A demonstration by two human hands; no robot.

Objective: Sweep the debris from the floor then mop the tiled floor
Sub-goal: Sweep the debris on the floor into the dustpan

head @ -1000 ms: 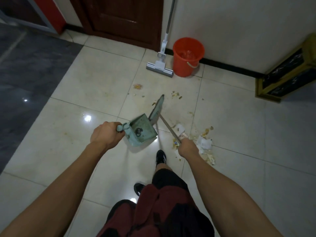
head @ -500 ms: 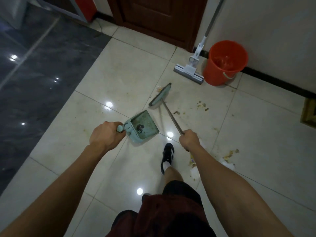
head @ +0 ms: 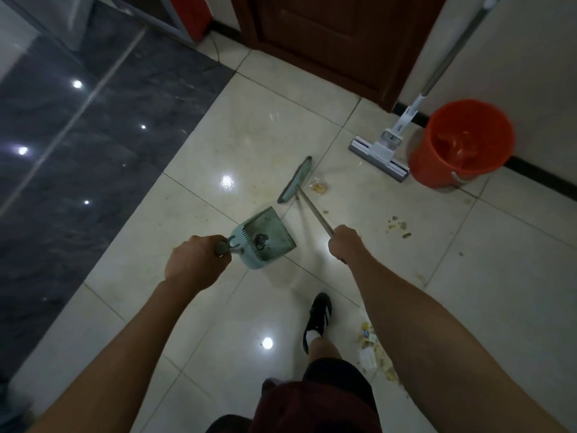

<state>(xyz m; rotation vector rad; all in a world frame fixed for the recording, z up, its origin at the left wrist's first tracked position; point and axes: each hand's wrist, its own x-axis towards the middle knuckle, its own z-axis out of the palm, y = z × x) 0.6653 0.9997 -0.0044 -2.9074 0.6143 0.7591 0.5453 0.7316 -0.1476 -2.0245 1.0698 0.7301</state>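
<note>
1. We can read no text, label, brand, number or sign anywhere in view.
2. The bucket [head: 462, 145], dustpan [head: 265, 237] and mop [head: 379, 153] carry no lettering that we can make out.

Both forearms [head: 437, 332] bare, no sleeves in view, no watch or bands at the wrists. Hands: left hand [head: 193, 260], right hand [head: 345, 243], both bare, no gloves or rings seen. Dark maroon shorts [head: 315, 407] at bottom centre, with a black part [head: 337, 375] over the right thigh; fabric blurred, no print readable. Right leg bare below the shorts. White sock [head: 313, 336] at the ankle. Black low shoe [head: 318, 317] with white side stripes. Another dark shape at the bottom edge, too dim to tell.
</note>
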